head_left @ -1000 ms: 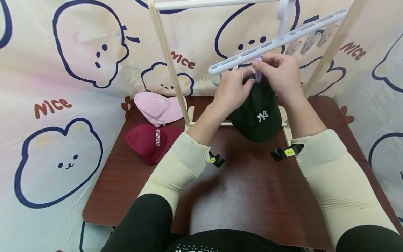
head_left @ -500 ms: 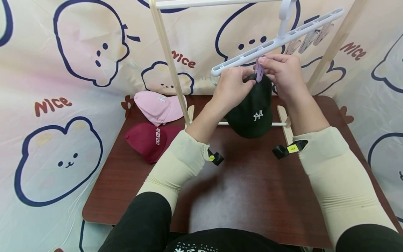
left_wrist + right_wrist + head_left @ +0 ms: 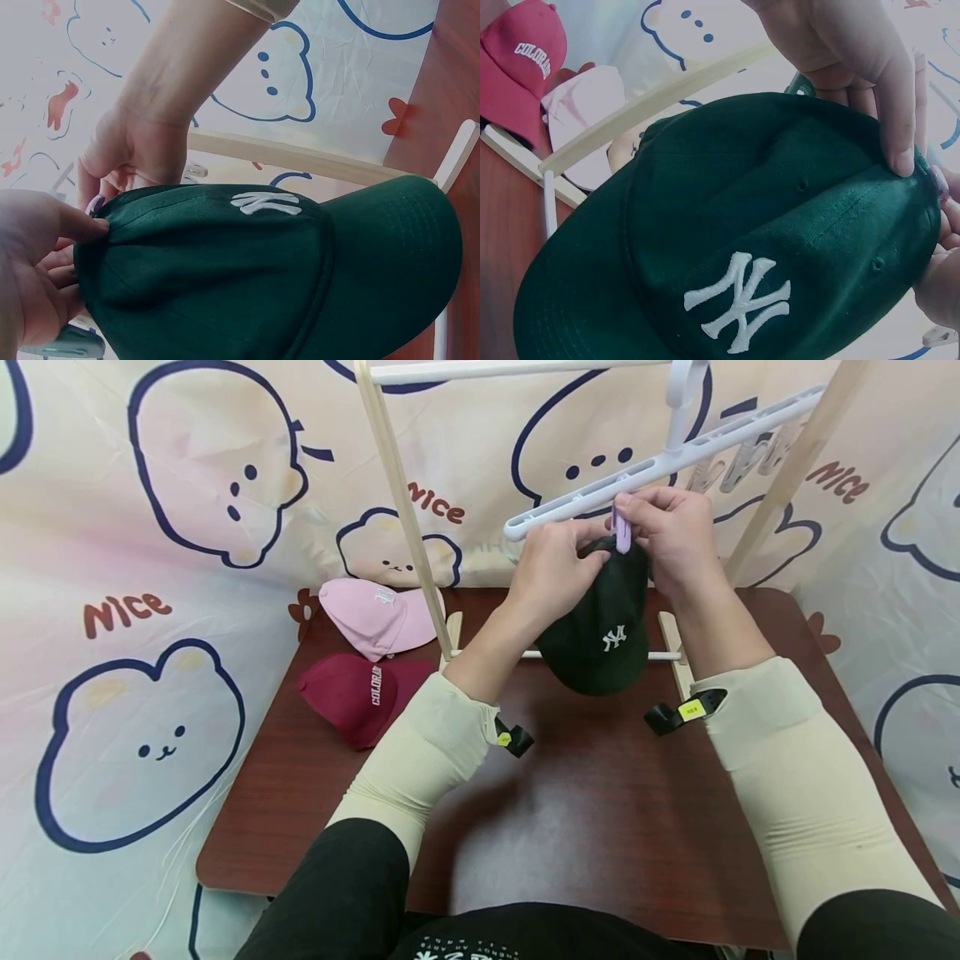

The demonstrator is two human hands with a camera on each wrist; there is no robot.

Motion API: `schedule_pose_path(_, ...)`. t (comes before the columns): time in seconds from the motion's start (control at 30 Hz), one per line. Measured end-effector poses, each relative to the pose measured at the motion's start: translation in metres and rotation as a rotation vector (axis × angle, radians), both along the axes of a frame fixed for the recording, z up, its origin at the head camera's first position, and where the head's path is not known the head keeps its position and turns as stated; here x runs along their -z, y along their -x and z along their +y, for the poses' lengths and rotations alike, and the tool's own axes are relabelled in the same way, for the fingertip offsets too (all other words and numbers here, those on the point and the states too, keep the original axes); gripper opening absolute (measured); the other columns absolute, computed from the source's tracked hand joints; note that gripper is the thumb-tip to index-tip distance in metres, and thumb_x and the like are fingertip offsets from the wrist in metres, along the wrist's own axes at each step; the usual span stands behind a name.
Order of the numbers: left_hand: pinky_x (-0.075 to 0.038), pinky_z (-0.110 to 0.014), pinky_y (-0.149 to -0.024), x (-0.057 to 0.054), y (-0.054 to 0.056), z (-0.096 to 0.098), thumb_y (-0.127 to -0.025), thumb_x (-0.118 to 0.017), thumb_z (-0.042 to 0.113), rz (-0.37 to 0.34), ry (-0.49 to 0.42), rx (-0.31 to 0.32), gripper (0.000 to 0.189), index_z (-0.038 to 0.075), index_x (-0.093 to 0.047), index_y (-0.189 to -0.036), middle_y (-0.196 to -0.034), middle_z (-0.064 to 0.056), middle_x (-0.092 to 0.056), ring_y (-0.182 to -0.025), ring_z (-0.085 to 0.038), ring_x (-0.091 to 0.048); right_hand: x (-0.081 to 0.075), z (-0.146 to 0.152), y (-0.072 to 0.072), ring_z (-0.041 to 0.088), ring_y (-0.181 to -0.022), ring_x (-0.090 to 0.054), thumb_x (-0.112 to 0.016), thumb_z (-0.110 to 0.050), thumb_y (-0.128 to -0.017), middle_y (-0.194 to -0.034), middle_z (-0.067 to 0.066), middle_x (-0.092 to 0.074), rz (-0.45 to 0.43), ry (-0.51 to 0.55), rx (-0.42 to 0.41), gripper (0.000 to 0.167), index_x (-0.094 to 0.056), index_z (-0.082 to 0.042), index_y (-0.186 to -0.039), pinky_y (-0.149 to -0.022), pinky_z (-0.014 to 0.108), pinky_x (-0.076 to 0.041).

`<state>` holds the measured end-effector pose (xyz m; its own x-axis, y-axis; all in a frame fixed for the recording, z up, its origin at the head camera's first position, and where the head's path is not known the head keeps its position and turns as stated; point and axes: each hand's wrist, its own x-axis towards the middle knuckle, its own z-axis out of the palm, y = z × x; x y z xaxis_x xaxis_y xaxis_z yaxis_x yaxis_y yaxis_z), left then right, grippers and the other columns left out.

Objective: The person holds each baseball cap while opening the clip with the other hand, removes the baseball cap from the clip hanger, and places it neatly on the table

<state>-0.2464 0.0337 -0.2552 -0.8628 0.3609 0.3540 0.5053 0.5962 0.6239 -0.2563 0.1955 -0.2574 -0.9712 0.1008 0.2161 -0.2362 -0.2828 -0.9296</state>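
A dark green baseball cap (image 3: pixel 592 643) with a white NY logo hangs brim-down under a pale hanger bar (image 3: pixel 585 497). My left hand (image 3: pixel 551 564) pinches the top of its crown; in the left wrist view the thumb (image 3: pixel 86 225) presses on the cloth. Close beside it, my right hand (image 3: pixel 675 531) pinches a purple clothes peg (image 3: pixel 622 531) that hangs from the bar at the crown's top. The right wrist view shows the peg (image 3: pixel 940 182) against the crown's edge, partly hidden by fingers. Whether its jaws grip the cloth I cannot tell.
A pink cap (image 3: pixel 367 618) and a maroon cap (image 3: pixel 348 702) lie at the table's left. The wooden rack's left post (image 3: pixel 401 502) rises beside them. Several grey and pinkish pegs (image 3: pixel 742 464) hang from the bar's right end, near the right post (image 3: pixel 798 468).
The cap has shifted a little to the left, with its crown still held in my left hand. The purple peg has moved slightly right and changed tilt in my right fingers. The bar has swung slightly.
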Motion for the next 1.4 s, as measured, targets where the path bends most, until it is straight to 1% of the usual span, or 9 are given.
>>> schedule_pose_path(0.27, -0.046, -0.012, -0.090, 0.003, -0.002, -0.001, -0.092, -0.070, 0.019, -0.015, -0.023, 0.006, 0.026, 0.017, -0.073, -0.117, -0.111, 0.003, -0.074, -0.101, -0.006, -0.065, 0.002, 0.000, 0.001, 0.017, -0.070, -0.063, -0.080, -0.011, -0.082, -0.078, 0.009, -0.069, 0.010, -0.004, 0.008, 0.018, -0.075, 0.005, -0.089, -0.059, 0.020, -0.050)
schedule_pose_path(0.47, -0.045, -0.012, -0.092, 0.006, -0.005, -0.002, -0.092, -0.070, 0.019, -0.023, -0.040, 0.023, 0.028, 0.016, -0.072, -0.119, -0.113, 0.002, -0.073, -0.102, -0.007, -0.065, 0.001, 0.000, 0.001, 0.018, -0.067, -0.066, -0.078, -0.010, -0.083, -0.077, 0.010, -0.070, 0.022, 0.010, -0.002, 0.016, -0.075, 0.005, -0.088, -0.062, 0.020, -0.053)
schedule_pose_path(0.57, -0.046, -0.012, -0.091, 0.012, -0.008, -0.004, -0.093, -0.069, 0.019, -0.035, -0.045, 0.043, 0.027, 0.014, -0.072, -0.118, -0.111, 0.001, -0.073, -0.101, -0.007, -0.065, 0.001, 0.000, 0.001, 0.020, -0.066, -0.068, -0.078, -0.009, -0.083, -0.077, 0.011, -0.069, 0.020, 0.022, -0.009, 0.017, -0.074, 0.006, -0.089, -0.066, 0.024, -0.057)
schedule_pose_path(0.67, -0.048, -0.013, -0.090, 0.023, -0.014, -0.007, -0.093, -0.068, 0.019, -0.061, -0.059, 0.063, 0.026, 0.012, -0.072, -0.118, -0.110, 0.000, -0.074, -0.100, -0.007, -0.065, 0.001, -0.001, 0.000, 0.021, -0.065, -0.067, -0.078, -0.009, -0.083, -0.076, 0.012, -0.069, 0.022, 0.031, -0.014, 0.017, -0.073, 0.006, -0.090, -0.067, 0.027, -0.059)
schedule_pose_path(0.83, -0.050, -0.015, -0.087, 0.050, -0.021, -0.015, -0.092, -0.070, 0.020, -0.120, -0.148, 0.069, 0.024, 0.012, -0.073, -0.114, -0.107, 0.002, -0.074, -0.096, -0.004, -0.066, 0.001, -0.003, -0.001, 0.021, -0.065, -0.066, -0.078, -0.009, -0.083, -0.076, 0.011, -0.069, 0.024, 0.040, -0.017, 0.018, -0.073, 0.006, -0.092, -0.062, 0.025, -0.058)
schedule_pose_path(1.0, -0.052, -0.019, -0.084, 0.075, -0.018, -0.027, -0.089, -0.074, 0.023, -0.241, -0.252, 0.057, 0.019, 0.015, -0.076, -0.107, -0.100, 0.004, -0.075, -0.091, -0.005, -0.067, 0.003, -0.004, -0.006, 0.021, -0.064, -0.064, -0.079, -0.011, -0.083, -0.075, 0.011, -0.067, 0.027, 0.029, -0.021, 0.023, -0.073, 0.006, -0.097, -0.062, 0.026, -0.058)
schedule_pose_path(1.2, -0.055, -0.025, -0.084, 0.107, -0.011, -0.045, -0.086, -0.077, 0.019, -0.466, -0.481, 0.015, 0.018, 0.013, -0.076, -0.104, -0.096, 0.000, -0.075, -0.091, -0.011, -0.067, 0.008, -0.005, -0.009, 0.021, -0.067, -0.063, -0.082, -0.014, -0.080, -0.082, 0.012, -0.068, 0.027, 0.019, -0.019, 0.030, -0.073, 0.003, -0.104, -0.065, 0.027, -0.059)
schedule_pose_path(1.27, -0.057, -0.027, -0.081, 0.117, -0.010, -0.052, -0.085, -0.078, 0.018, -0.516, -0.559, -0.019, 0.019, 0.011, -0.077, -0.103, -0.095, -0.003, -0.075, -0.088, -0.012, -0.068, 0.009, -0.006, -0.010, 0.021, -0.068, -0.063, -0.082, -0.014, -0.080, -0.082, 0.012, -0.068, 0.030, 0.014, -0.009, 0.031, -0.073, 0.003, -0.105, -0.066, 0.027, -0.059)
schedule_pose_path(1.4, -0.059, -0.030, -0.075, 0.136, -0.007, -0.066, -0.083, -0.079, 0.011, -0.629, -0.777, -0.094, 0.022, 0.004, -0.076, -0.103, -0.095, -0.009, -0.075, -0.081, -0.015, -0.070, 0.010, -0.008, -0.010, 0.021, -0.069, -0.063, -0.083, -0.013, -0.079, -0.081, 0.011, -0.068, 0.024, 0.025, -0.002, 0.032, -0.072, 0.003, -0.105, -0.066, 0.028, -0.059)
